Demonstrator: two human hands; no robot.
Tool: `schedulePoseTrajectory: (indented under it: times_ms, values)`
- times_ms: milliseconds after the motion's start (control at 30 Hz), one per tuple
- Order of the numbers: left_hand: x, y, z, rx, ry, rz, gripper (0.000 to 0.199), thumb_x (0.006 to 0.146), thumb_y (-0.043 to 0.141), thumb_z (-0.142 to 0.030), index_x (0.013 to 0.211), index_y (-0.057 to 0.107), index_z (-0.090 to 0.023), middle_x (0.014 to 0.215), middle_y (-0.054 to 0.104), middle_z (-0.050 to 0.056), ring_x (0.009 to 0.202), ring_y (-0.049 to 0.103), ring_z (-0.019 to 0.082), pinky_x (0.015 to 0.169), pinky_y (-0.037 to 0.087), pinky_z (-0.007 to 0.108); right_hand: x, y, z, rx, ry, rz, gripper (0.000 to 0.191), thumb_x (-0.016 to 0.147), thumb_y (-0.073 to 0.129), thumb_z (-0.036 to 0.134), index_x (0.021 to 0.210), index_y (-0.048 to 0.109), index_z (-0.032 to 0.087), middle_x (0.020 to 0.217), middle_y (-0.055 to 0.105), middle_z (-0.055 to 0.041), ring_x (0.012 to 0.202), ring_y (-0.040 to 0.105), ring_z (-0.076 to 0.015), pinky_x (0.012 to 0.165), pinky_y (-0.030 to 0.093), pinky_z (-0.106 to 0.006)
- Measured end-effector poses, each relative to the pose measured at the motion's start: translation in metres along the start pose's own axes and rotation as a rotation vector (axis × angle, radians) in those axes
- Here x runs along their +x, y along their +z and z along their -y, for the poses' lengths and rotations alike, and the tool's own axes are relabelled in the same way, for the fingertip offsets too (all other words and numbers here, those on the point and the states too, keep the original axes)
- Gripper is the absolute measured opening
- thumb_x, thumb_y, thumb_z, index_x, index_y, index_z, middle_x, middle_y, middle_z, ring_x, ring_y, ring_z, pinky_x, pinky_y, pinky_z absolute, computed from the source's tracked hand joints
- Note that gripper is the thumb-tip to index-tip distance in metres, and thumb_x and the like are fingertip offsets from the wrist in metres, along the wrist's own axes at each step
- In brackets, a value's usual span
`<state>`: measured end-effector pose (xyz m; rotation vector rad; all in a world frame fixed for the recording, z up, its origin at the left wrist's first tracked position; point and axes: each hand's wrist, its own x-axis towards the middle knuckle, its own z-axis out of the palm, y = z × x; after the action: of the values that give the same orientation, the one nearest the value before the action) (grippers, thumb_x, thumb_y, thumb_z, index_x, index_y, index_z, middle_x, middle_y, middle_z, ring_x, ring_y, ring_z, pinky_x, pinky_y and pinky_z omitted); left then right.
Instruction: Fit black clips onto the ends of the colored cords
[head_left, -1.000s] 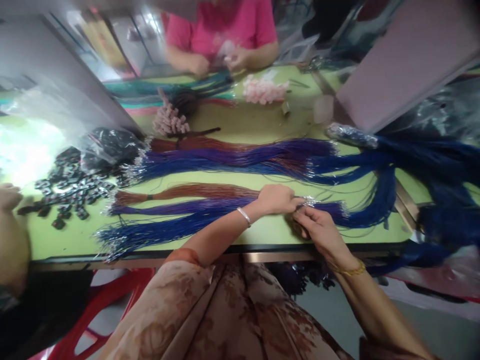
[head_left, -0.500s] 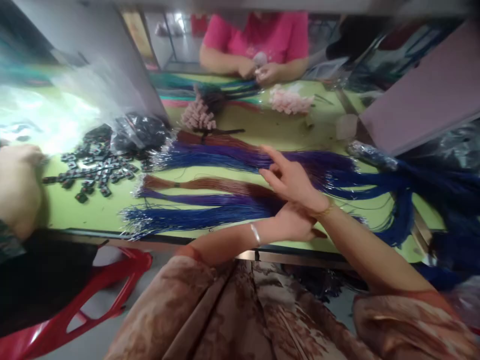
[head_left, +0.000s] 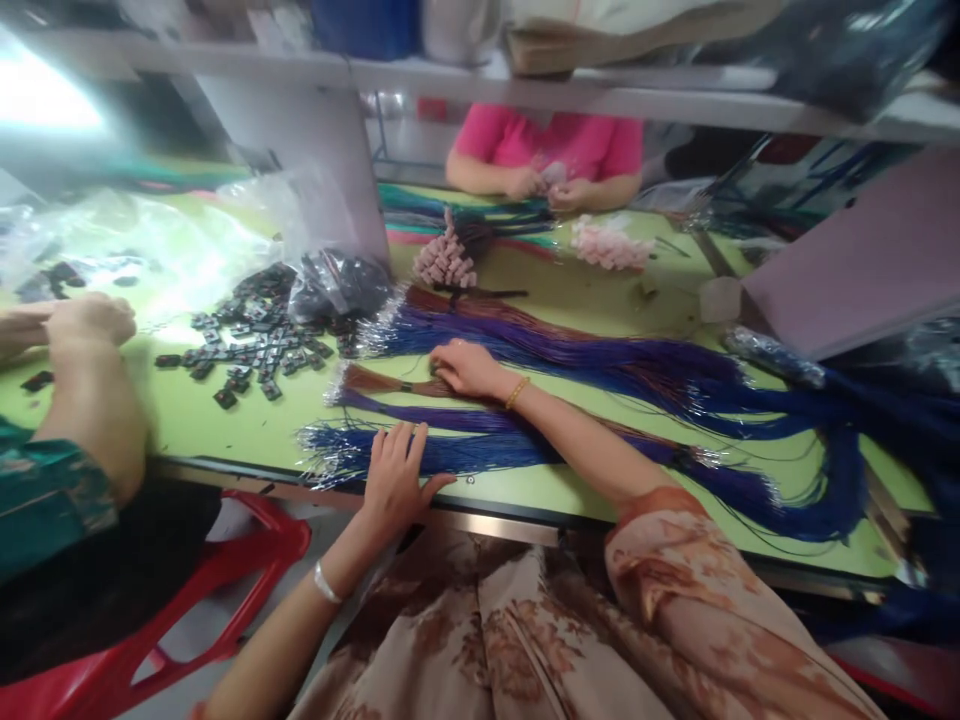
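Note:
Long bundles of wire lie across the green table (head_left: 225, 430), their silvery ends at the left. My left hand (head_left: 397, 470) rests with fingers spread on the near blue bundle (head_left: 480, 452), by the table's front edge. My right hand (head_left: 469, 370) reaches over the middle, its fingers curled down on the brown bundle (head_left: 375, 381); whether they grip it is hidden. Between these two lies a purple bundle (head_left: 457, 418). Farther back, more blue and purple wires (head_left: 570, 350) run to the right beside a second brown strand group.
Small black connectors (head_left: 255, 330) and a dark plastic bag (head_left: 337, 285) lie at the left, near a co-worker's hand (head_left: 90, 320). Pink pieces (head_left: 446, 262) sit behind the wires. A person in pink works opposite, below a shelf (head_left: 675, 100). A red stool (head_left: 262, 550) stands lower left.
My hands, crossed at the wrists before, have come apart and moved left. The left now lies on the blue wires, the right on the brown ones. The view has shifted.

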<state>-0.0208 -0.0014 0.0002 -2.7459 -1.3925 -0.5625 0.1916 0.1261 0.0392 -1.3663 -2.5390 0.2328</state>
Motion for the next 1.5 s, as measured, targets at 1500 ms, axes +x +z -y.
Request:
schedulePoseTrajectory:
  times_ms: [1500]
  values:
    - [0.027,-0.025,0.062,-0.025,-0.179,-0.126,0.032,0.093,0.041,-0.027,0.113,0.063,-0.017,0.114,0.065,0.011,0.108,0.055,0.027,0.096,0.042,0.043,0.009,-0.077,-0.129,-0.167,0.609,-0.2,0.032,0.093,0.04,0.014,0.118,0.05,-0.003,0.107,0.061,-0.0282,0.096,0.058,-0.0201,0.073,0.032,-0.032]
